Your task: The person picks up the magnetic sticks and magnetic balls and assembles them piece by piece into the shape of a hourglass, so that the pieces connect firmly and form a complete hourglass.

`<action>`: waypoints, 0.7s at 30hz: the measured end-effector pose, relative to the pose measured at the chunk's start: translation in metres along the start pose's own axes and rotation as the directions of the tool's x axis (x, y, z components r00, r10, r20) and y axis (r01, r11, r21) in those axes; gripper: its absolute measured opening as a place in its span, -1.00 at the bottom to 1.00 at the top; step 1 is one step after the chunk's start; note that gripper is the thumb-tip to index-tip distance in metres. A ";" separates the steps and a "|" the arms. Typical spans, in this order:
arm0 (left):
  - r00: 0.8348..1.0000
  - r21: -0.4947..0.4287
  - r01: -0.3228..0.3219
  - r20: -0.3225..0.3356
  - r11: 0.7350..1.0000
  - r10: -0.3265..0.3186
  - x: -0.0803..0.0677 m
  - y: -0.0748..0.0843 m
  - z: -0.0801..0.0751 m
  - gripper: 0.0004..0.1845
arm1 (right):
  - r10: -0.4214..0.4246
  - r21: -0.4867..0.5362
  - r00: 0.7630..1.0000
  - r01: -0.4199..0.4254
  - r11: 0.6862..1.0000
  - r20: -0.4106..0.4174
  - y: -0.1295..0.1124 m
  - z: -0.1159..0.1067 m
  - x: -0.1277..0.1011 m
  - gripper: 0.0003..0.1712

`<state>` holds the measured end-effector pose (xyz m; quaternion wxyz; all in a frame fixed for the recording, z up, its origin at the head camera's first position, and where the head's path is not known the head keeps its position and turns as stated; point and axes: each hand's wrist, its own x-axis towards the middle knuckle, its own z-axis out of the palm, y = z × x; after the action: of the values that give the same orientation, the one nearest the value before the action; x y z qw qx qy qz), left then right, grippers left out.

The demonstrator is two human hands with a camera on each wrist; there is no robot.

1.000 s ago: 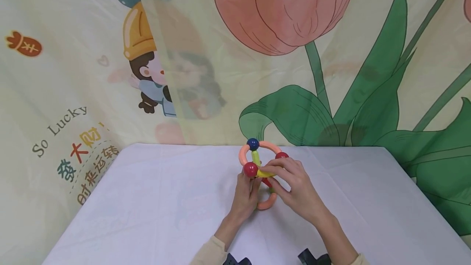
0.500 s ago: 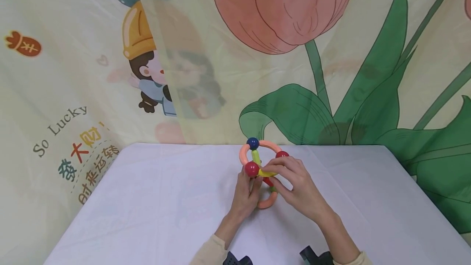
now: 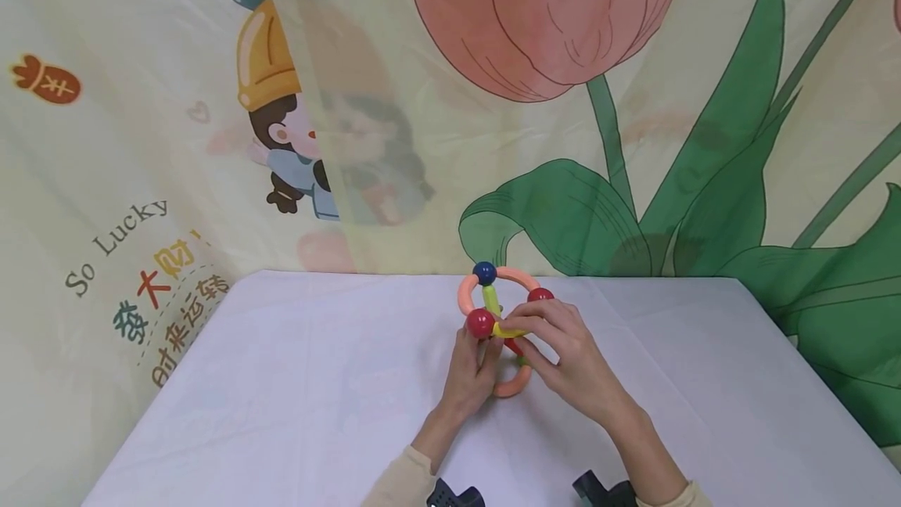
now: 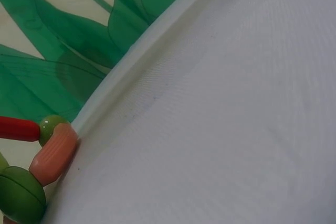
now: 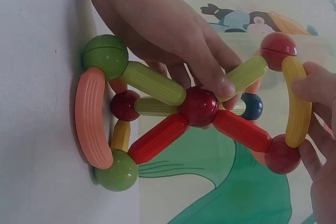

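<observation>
A toy structure of magnetic sticks and balls stands on the table, an upper ring over a lower ring, joined at a central red ball (image 5: 199, 107). My left hand (image 3: 468, 378) holds its middle from the left, the thumb on a light green stick (image 5: 247, 77) beside that ball. My right hand (image 3: 577, 362) pinches a curved yellow stick (image 5: 296, 100) between two red balls at the top. Curved orange sticks (image 3: 517, 278) and a dark blue ball (image 3: 484, 272) form the far side of the upper ring. Green balls (image 5: 116, 170) sit at the base.
A white cloth covers the table (image 3: 317, 382). Behind its far edge hangs a printed curtain (image 3: 394, 100) with a tulip and cartoon figures. Black wrist camera mounts (image 3: 605, 490) show near both sleeves.
</observation>
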<state>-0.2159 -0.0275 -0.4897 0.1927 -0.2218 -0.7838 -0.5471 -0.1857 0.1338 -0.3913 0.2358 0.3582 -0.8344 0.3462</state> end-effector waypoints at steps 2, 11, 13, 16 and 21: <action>1.000 -0.007 -0.011 -0.007 1.000 0.011 0.001 -0.002 0.000 -0.60 | -0.005 0.001 1.000 0.005 1.000 0.004 0.000 0.000 0.000 -0.55; 0.996 -0.116 -0.046 -0.075 0.992 0.038 0.006 0.022 -0.016 -0.51 | 0.013 0.076 0.999 -0.009 0.997 -0.046 0.008 -0.007 0.001 -0.61; 0.993 -0.136 -0.008 -0.114 0.991 -0.008 0.007 0.025 -0.020 -0.55 | 0.040 0.098 0.997 -0.033 0.995 -0.070 0.013 -0.011 0.001 -0.61; 0.985 -0.111 0.034 -0.162 0.993 -0.052 0.008 0.017 -0.021 -0.59 | 0.102 0.094 0.989 -0.091 0.991 -0.112 0.027 -0.018 0.000 -0.61; 0.979 -0.062 0.110 -0.168 0.992 -0.119 0.009 -0.010 -0.024 -0.56 | 0.253 0.122 0.964 -0.242 0.962 -0.084 0.056 -0.026 -0.007 -0.58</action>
<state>-0.2275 -0.0516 -0.4844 0.2216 -0.1335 -0.7611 -0.5948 -0.2201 0.1848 -0.4022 0.2115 0.2458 -0.8394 0.4362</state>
